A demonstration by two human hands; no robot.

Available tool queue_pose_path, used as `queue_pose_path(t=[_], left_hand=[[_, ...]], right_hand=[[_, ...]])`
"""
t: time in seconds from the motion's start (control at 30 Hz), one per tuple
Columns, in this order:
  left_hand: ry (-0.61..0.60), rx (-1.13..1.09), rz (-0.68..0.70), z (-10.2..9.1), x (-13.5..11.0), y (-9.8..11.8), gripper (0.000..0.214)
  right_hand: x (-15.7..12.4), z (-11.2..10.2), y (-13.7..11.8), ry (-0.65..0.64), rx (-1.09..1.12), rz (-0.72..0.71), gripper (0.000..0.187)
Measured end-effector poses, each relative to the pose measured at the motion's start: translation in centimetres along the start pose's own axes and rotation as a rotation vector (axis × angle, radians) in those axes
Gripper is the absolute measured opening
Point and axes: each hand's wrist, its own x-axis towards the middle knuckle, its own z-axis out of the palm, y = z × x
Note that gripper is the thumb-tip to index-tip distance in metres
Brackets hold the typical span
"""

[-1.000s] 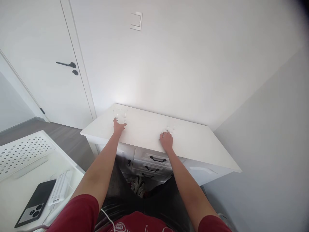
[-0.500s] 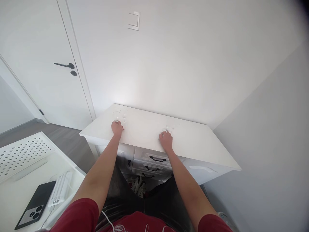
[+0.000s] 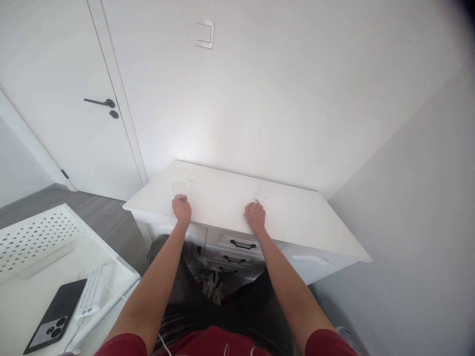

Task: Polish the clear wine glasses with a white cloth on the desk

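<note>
My left hand [image 3: 181, 209] is closed around the lower part of a clear drinking glass [image 3: 178, 187], whose round rim faces up just beyond my fingers. Behind it, slightly to the right, a second clear glass [image 3: 192, 179] stands on the white cabinet top [image 3: 218, 198]. Farther right, my right hand [image 3: 255, 215] has its fingers curled at the near side of another clear glass [image 3: 261, 198]. That one is faint against the white surface, and my fingers hide part of it.
Below the top, the cabinet front has several drawers with black handles [image 3: 243, 244]. A wall rises directly behind, with a light switch [image 3: 205, 34]. At left are a door with a black handle [image 3: 99, 103] and a white desk holding a phone [image 3: 55, 316] and a white power strip [image 3: 93, 291].
My left hand has drawn its glass nearer to me, away from the second glass. My right hand stays in the same place.
</note>
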Motion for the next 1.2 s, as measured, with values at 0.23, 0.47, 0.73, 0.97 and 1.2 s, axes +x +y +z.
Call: queue_pose_path(t=[0.23, 0.47, 0.73, 0.97, 1.2], left_hand=[[-0.092, 0.160, 0.151, 0.5, -3.3, 0.5, 0.024], [-0.290, 0.194, 0.245, 2.5, -5.5, 1.3, 0.025], [-0.531, 0.279, 0.319, 6.3, -7.9, 2.7, 0.033], [-0.729, 0.312, 0.486, 9.1, -7.4, 4.8, 0.034], [-0.721, 0.265, 0.462, 9.8, -6.0, 4.7, 0.032]], right_hand=[[0.0, 0.0, 0.1, -0.002, 0.010, 0.002, 0.034], [0.0, 0.1, 0.1, 0.001, 0.006, 0.003, 0.033], [0.0, 0.0, 0.1, -0.017, 0.014, -0.004, 0.033], [0.1, -0.1, -0.1, -0.004, -0.010, 0.005, 0.031], [0.3, 0.1, -0.1, -0.006, -0.035, 0.030, 0.032]])
